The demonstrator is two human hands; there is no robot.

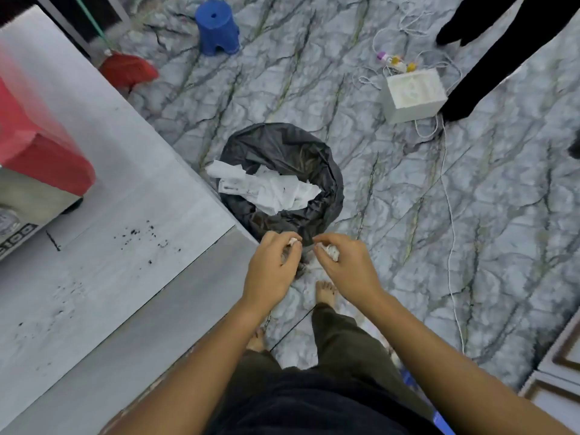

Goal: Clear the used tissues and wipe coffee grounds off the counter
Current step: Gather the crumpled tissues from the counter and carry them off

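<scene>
A person in a dark top and olive trousers stands barefoot on a marbled grey floor (470, 215), both arms stretched forward beside the near corner of a pale grey worktop (119, 277). The left hand (271, 268) has its fingers (292, 246) clenched around a small white wad of tissue (294, 242), only a scrap of it showing. Just beside it, the right hand (348, 262) grips a second crumpled tissue (329, 251) in curled fingers. Both hands are held over the near rim of a bin lined with a black bag (282, 180), which stands on the floor against the worktop's right edge. White crumpled papers (270, 186) already lie across the bin's mouth, one sheet draped over its left rim.

On the worktop to the left, dark coffee grounds (141, 237) are scattered in a loose patch, with fainter smears nearer the camera. Farther left sits a red and silver appliance (40, 158), partly blurred.

Beyond the bin, a white box (414, 95) rests on the floor to the right amid white cables (448, 215), next to another person's dark-clad leg (502, 51). At the far end stand a blue plastic stool (218, 26) and a red dustpan (128, 69).
</scene>
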